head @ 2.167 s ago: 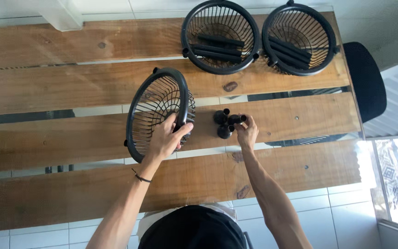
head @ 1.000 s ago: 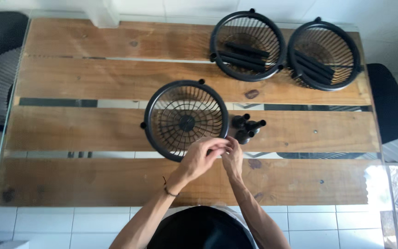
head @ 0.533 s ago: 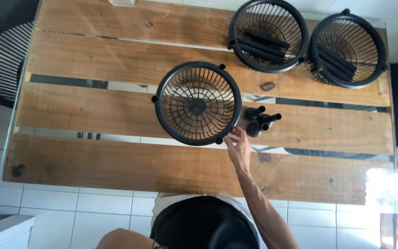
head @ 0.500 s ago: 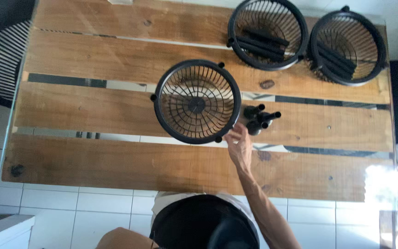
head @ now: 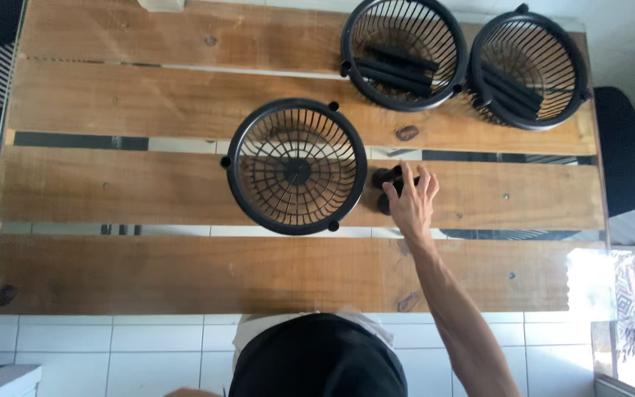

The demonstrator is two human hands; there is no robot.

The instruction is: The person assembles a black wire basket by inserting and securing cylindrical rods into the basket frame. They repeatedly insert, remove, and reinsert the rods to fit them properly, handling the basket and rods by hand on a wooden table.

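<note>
Three wire baskets on your worktop [head: 112, 191] | right hand [head: 411, 204] fingers spread over small black pieces [head: 384, 176], at 3 o'clock of nearest basket [head: 295, 166] | left hand unseen.

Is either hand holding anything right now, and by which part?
The right hand lies over the small black pieces beside the empty wire basket; whether its fingers grip one cannot be told. The left hand is out of view.
</note>
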